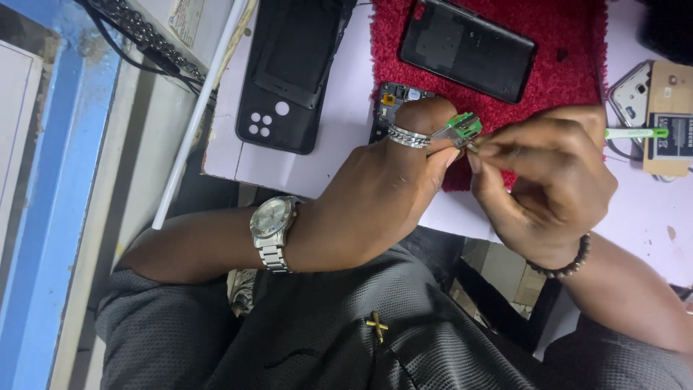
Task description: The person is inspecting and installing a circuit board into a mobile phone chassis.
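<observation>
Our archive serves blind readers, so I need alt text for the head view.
Two hands meet over a red mat: the left hand pinches a small green circuit board, and the right hand works at its edge. A dark phone lies on the red mat, a black phone back cover to the left.

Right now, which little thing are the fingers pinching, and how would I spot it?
Find the red fuzzy mat on the pale table. At its lower edge the left hand and right hand meet, pinching a small green circuit board. Everything else nearby is black or white.
</observation>
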